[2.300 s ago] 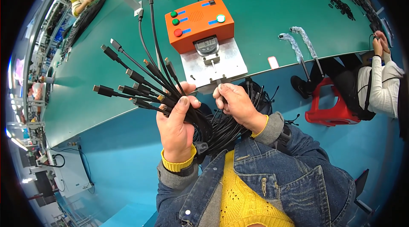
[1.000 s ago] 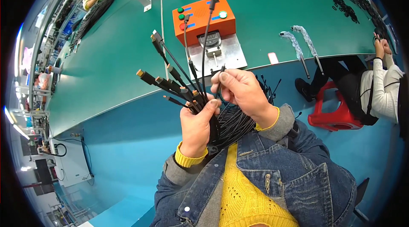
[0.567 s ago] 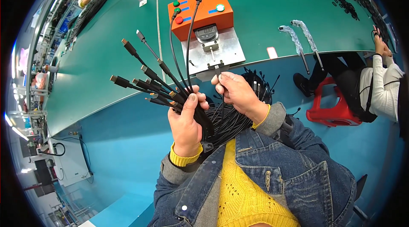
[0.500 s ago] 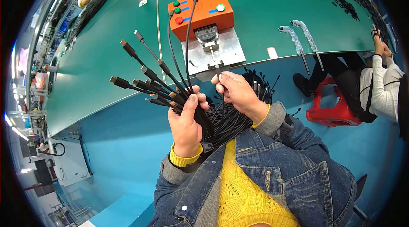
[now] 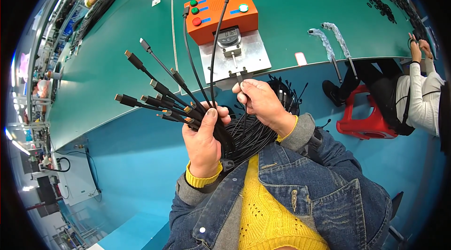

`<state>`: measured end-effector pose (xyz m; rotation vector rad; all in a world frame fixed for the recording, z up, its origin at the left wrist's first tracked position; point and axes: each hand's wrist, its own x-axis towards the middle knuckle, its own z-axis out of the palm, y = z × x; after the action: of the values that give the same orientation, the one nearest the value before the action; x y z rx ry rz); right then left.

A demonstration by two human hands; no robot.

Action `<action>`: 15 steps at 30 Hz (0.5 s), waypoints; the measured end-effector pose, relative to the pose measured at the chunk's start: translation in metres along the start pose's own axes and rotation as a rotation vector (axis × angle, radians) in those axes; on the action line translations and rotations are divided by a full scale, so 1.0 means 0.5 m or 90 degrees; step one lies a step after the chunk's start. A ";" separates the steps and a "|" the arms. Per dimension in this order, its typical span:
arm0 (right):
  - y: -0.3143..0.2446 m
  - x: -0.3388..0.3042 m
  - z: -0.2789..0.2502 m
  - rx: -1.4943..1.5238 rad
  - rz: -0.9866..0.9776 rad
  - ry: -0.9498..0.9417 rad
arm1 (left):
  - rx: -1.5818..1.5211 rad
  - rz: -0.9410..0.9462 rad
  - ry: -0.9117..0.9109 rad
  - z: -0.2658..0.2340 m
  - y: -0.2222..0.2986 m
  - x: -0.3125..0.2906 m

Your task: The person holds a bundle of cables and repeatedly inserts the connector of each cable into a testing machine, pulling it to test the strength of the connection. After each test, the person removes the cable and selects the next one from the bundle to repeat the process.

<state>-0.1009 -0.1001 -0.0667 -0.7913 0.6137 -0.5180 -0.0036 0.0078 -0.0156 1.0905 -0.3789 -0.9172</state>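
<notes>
My left hand (image 5: 203, 144) is closed around a fanned bunch of black cables (image 5: 176, 91), whose plug ends point up and to the left. Several of the plugs are tipped with orange or pale metal. Between thumb and fingers, my right hand (image 5: 263, 102) pinches a single cable plug (image 5: 240, 78) at the front edge of a metal test plate (image 5: 256, 53). How far the plug reaches into the slot I cannot tell. On the plate sits a digital gauge (image 5: 229, 37) with a lit display, in front of an orange box (image 5: 206, 29) with coloured buttons.
A heap of black cables (image 5: 249, 139) hangs below my hands. On the green table (image 5: 286, 24) lie two plastic-wrapped cables (image 5: 321, 41), a small card (image 5: 300, 59) and more cables. A person sits on a red stool (image 5: 364, 125) at right; another is at upper left.
My left hand and its bunch of cables have shifted slightly left, spreading the plugs a little. My right hand stays almost in place at the plate. The gauge reading has changed.
</notes>
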 end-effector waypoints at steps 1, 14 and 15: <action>-0.005 0.000 0.002 0.005 0.011 0.004 | -0.009 0.002 0.001 0.001 0.001 0.000; -0.005 0.012 0.009 0.032 -0.004 0.022 | -0.022 -0.001 0.007 0.004 0.003 -0.003; -0.006 0.013 0.008 0.032 -0.007 0.021 | -0.022 0.001 0.005 0.005 0.003 -0.003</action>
<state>-0.0943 -0.1040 -0.0641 -0.7409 0.6242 -0.5559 -0.0052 0.0077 -0.0128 1.0610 -0.3567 -0.9150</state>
